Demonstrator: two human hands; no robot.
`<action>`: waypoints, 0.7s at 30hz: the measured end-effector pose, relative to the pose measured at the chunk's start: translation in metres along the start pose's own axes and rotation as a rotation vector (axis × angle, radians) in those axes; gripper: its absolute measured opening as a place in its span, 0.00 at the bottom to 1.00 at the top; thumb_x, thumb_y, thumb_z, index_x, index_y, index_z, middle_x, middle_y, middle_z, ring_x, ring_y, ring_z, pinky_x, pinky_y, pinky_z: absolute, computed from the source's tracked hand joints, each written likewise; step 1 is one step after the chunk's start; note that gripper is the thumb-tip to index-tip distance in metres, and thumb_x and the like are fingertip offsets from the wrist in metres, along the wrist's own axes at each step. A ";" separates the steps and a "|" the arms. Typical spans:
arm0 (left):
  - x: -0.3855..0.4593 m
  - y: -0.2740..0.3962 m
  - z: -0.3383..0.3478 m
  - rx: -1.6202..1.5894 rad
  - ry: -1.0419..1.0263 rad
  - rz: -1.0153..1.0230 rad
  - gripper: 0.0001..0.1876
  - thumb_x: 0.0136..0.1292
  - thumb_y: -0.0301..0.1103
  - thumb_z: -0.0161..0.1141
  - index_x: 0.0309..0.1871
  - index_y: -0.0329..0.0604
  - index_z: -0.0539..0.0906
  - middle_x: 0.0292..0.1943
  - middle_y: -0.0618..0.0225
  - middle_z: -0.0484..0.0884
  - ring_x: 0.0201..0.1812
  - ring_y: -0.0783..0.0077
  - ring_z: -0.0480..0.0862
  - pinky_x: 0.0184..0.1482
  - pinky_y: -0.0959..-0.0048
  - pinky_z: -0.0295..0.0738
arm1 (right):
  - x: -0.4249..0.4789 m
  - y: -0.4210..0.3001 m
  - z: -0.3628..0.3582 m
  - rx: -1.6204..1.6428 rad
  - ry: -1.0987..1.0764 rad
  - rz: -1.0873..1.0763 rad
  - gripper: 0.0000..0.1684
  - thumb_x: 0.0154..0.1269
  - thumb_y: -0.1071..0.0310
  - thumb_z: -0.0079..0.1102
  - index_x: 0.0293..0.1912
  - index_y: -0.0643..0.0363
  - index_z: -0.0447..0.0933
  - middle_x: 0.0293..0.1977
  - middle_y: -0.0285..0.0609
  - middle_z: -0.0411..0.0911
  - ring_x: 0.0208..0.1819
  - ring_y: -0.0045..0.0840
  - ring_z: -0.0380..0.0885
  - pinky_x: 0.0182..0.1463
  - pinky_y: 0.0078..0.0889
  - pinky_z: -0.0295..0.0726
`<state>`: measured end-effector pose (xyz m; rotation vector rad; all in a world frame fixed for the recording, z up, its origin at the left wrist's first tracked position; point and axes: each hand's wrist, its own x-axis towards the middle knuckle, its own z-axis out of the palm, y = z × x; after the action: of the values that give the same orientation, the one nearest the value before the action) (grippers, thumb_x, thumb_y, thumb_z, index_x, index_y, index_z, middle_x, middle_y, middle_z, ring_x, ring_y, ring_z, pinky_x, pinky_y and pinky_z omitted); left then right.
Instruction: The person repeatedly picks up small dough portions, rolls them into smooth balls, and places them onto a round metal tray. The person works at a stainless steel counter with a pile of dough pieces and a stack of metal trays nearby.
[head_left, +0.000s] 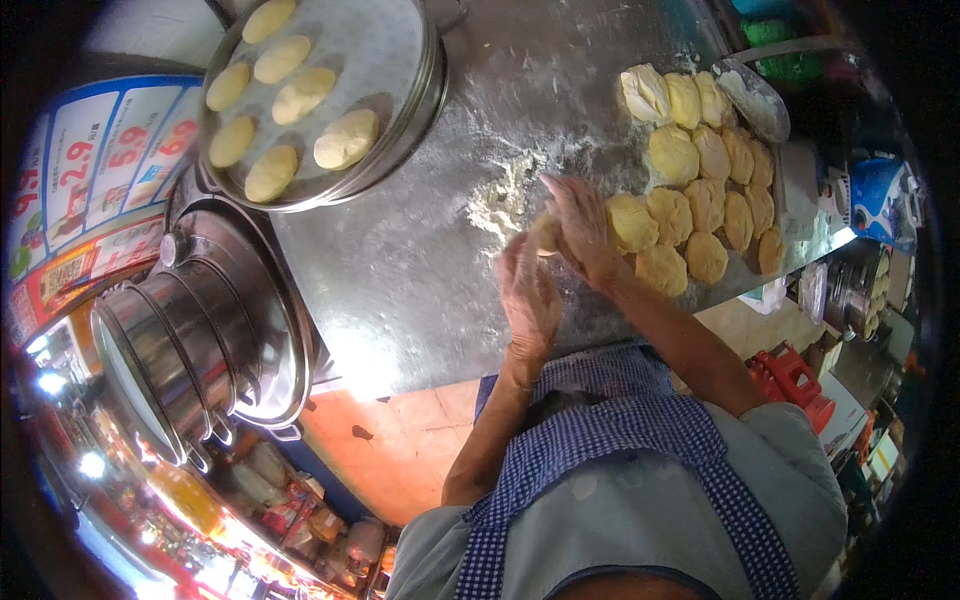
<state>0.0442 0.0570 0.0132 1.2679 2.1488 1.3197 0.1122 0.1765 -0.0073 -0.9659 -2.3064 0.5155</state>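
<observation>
My left hand (529, 292) and my right hand (581, 225) meet over the floured metal worktop (420, 277). Cupped between them is a small yellow dough piece (548, 233), partly hidden by my fingers. Just right of my right hand, several flattened yellow dough pieces (670, 215) lie close together in uneven rows. Loose flour (499, 202) is smeared across the metal beyond my left fingertips. At the upper left, several smooth dough rounds (303, 96) sit spaced apart in a round steamer tray (375, 45) with a mesh base.
Stacked metal steamer tiers (180, 337) stand left of the worktop, near a printed price board (112, 172). A dough scraper (752, 100), dusted with flour, borders the dough rows at the far right. A red plastic jug (791, 382) stands beyond my right arm.
</observation>
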 end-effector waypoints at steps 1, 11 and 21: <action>0.000 -0.001 0.000 -0.008 0.003 -0.035 0.30 0.60 0.14 0.51 0.68 0.38 0.73 0.54 0.45 0.77 0.52 0.46 0.79 0.55 0.58 0.77 | 0.006 0.001 0.005 -0.023 -0.092 0.055 0.26 0.70 0.69 0.58 0.66 0.54 0.69 0.50 0.46 0.77 0.55 0.38 0.75 0.62 0.40 0.72; 0.010 -0.005 0.008 -0.072 -0.033 0.060 0.24 0.61 0.13 0.47 0.60 0.33 0.78 0.51 0.49 0.77 0.51 0.53 0.82 0.49 0.62 0.81 | 0.004 0.016 0.014 0.130 -0.170 0.266 0.24 0.73 0.63 0.58 0.64 0.56 0.72 0.52 0.46 0.77 0.53 0.41 0.77 0.60 0.44 0.74; 0.020 -0.005 0.016 -0.388 -0.039 -0.085 0.22 0.66 0.13 0.48 0.63 0.35 0.78 0.51 0.55 0.77 0.45 0.65 0.84 0.44 0.72 0.84 | 0.013 0.009 0.011 0.696 -0.130 0.553 0.21 0.82 0.59 0.44 0.63 0.60 0.73 0.52 0.51 0.76 0.57 0.42 0.74 0.63 0.45 0.70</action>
<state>0.0409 0.0807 0.0046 1.0249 1.7836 1.5643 0.1028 0.1908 -0.0158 -1.2018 -1.7051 1.5183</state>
